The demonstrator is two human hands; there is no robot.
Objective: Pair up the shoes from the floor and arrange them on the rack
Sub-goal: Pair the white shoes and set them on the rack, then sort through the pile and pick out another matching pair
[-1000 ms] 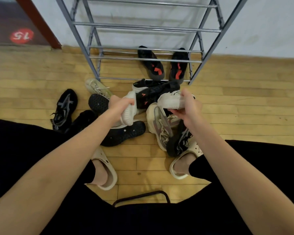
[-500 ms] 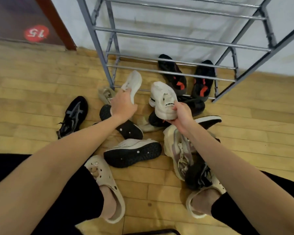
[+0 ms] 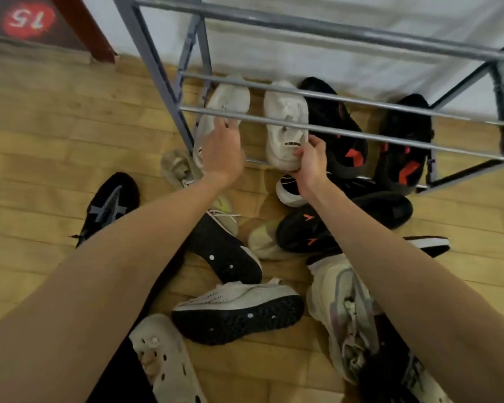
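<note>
Left hand (image 3: 223, 151) fingers curl on left white shoe (image 3: 224, 107); right hand (image 3: 310, 162) pinches right white shoe (image 3: 285, 123), both under the rack (image 3: 274, 117) rail, floor gap between them.

Pale wood-plank floor (image 3: 56, 146) under white wall (image 3: 274, 53) (red-brown door frame (image 3: 82, 27) at left)

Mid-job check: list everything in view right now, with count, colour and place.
white shoes: 2, white, low rack tier, one in each grip
black-red shoes: 2, same tier, right
rack: 1, grey metal, against wall
floor shoes: a mixed pile, black, white, beige, near the feet
black shoe: 1, floor, left, apart
clogs: 2, cream, on the feet
left hand: holds left white shoe
right hand: holds right white shoe
</note>
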